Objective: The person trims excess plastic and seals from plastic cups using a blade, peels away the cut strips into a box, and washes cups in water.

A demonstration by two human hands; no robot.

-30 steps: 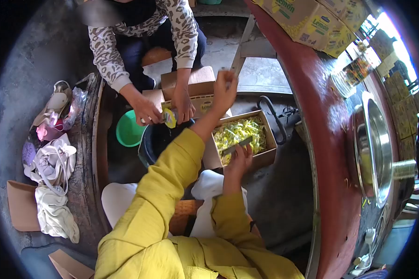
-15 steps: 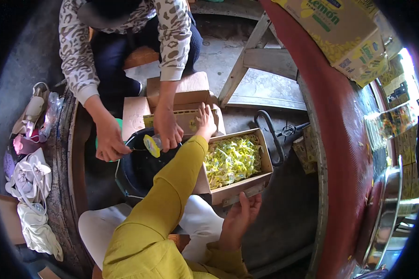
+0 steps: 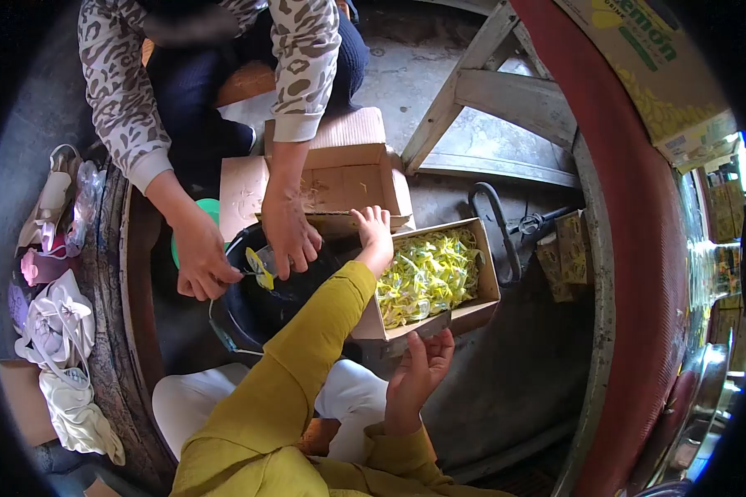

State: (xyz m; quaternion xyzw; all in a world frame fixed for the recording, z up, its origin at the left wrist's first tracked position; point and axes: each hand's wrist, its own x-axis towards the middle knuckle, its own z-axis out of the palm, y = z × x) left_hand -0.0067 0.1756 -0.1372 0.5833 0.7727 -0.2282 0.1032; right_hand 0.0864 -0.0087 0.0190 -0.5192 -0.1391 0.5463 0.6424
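My left hand (image 3: 375, 242) reaches across to a yellow-edged carton (image 3: 333, 222), fingers closed over its right end. Palm up, my right hand (image 3: 420, 374) pinches a flat grey strip (image 3: 430, 325) at the near side of an open cardboard box (image 3: 491, 291). Many small yellow-green wrapped pieces (image 3: 427, 273) fill that box. Left of it stands a dark bucket (image 3: 253, 319), partly hidden by my left sleeve.
Opposite, a co-worker's hands (image 3: 203, 257) hold a small clear and yellow item (image 3: 261, 269) over the bucket. Behind is an open brown carton (image 3: 348, 178). A green bowl (image 3: 210, 211), a wooden trestle (image 3: 514, 95), a red-topped table (image 3: 642, 248) and bags (image 3: 62, 315) surround us.
My left hand has come down from above onto the carton, which has shifted nearer, showing the brown carton's inside. My right hand and the strip have moved from over the yellow pieces to the box's near side.
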